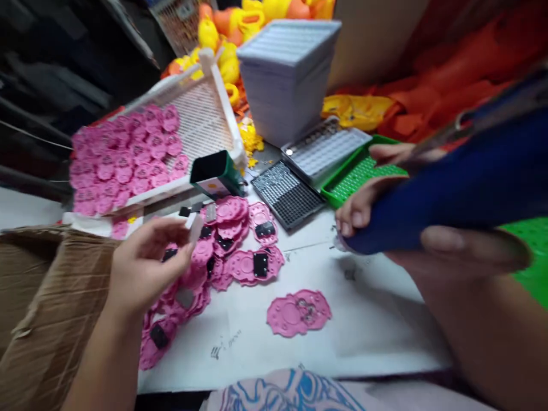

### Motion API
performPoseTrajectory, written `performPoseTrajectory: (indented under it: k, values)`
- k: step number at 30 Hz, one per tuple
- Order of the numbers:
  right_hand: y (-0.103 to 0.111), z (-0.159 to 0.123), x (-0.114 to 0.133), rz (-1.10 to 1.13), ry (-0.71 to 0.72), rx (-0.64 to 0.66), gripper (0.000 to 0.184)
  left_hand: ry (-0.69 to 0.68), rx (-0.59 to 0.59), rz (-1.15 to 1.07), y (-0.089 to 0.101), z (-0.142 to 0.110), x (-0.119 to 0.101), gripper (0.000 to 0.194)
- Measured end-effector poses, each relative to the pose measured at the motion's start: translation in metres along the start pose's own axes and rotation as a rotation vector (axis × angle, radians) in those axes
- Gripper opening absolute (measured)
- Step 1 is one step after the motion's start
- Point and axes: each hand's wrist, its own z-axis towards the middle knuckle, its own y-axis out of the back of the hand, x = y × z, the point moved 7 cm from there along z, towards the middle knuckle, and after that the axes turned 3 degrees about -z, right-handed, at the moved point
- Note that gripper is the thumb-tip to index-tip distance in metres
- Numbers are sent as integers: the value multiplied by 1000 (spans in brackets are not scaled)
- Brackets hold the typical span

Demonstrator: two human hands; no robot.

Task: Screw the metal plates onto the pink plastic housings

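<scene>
My left hand point(149, 260) pinches a small pale rectangular piece point(195, 228) between thumb and fingertips, over a heap of pink plastic plates point(201, 251). Several of these plates carry black or grey rectangular covers. My right hand point(357, 208) is wrapped around a large dark blue electric screwdriver point(462, 177), blurred by motion, its narrow end pointing down and left above the table. A metal loop shows near its upper side. Below and between both hands, a single pink plate point(298, 313) lies flat, with small metal parts at its right half.
Behind the heap are a dark green container point(218, 174), a black gridded tray point(286, 194), a grey tray point(327, 151) and a green basket point(342, 185). A white crate point(205, 114) holds pink parts; white trays point(289, 80) are stacked at the back. Cardboard box point(51, 308) stands left.
</scene>
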Motion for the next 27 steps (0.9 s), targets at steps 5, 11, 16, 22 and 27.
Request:
performPoseTrajectory:
  k: [5, 11, 16, 22, 27]
  values:
    - [-13, -5, 25, -80, 198, 48, 58, 4, 226, -228, -53, -54, -20, 16]
    - [-16, 1, 23, -102, 215, 45, 61, -201, 457, -231, -101, -77, -49, 41]
    - [-14, 4, 26, -41, 274, 44, 49, -580, 514, -135, -119, -91, -75, 23]
    - [-18, 1, 26, -106, 282, 102, 43, -667, 419, 18, -128, -100, -68, 17]
    - [-21, 4, 26, -134, 268, 109, 48, -670, 435, 35, -132, -103, -66, 22]
